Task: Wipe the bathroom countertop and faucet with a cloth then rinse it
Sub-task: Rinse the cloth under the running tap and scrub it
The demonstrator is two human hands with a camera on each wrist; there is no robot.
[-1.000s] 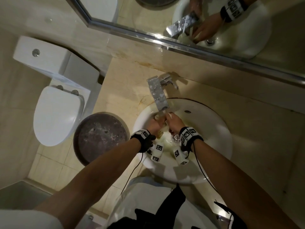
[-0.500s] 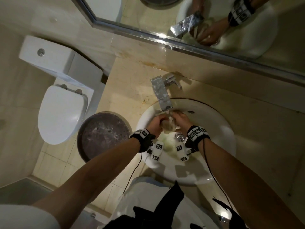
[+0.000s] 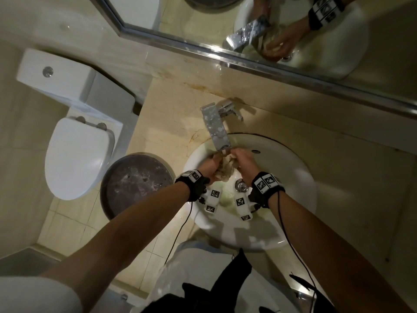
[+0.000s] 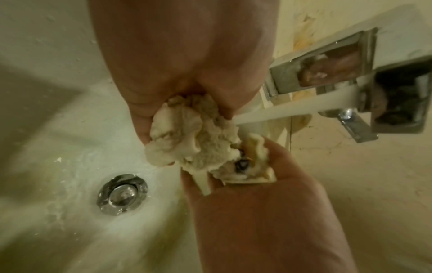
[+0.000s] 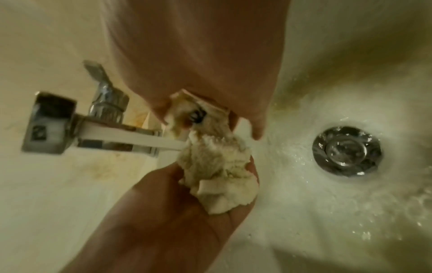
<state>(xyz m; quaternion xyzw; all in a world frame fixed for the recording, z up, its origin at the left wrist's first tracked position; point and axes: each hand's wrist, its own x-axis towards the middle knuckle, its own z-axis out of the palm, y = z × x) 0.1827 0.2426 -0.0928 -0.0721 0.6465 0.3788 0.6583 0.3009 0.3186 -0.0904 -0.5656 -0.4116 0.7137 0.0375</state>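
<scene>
A wet, bunched cream cloth [image 3: 225, 169] is held over the white sink [image 3: 293, 175] under the chrome faucet [image 3: 215, 129]. My left hand [image 3: 211, 167] grips its left side and my right hand [image 3: 244, 163] pinches its right side. In the left wrist view my left hand [image 4: 177, 77] clutches the cloth [image 4: 198, 136] while the right hand [image 4: 257, 212] holds a corner. A water stream [image 4: 292, 109] runs from the spout onto the cloth. The right wrist view shows the cloth [image 5: 215, 166] between my right hand [image 5: 198, 55] and left hand [image 5: 163, 212], with the stream [image 5: 131, 139] hitting it.
The chrome drain [image 3: 241, 185] lies just behind my wrists, with water splashing round it. The beige countertop [image 3: 176, 114] surrounds the sink, stained near the faucet base. A mirror [image 3: 270, 30] runs along the back wall. A toilet [image 3: 76, 159] and a dark round basin [image 3: 137, 184] sit left.
The hands, first close together at the spout, now hold the cloth bunched up between them under the running water. The right hand has shifted slightly right.
</scene>
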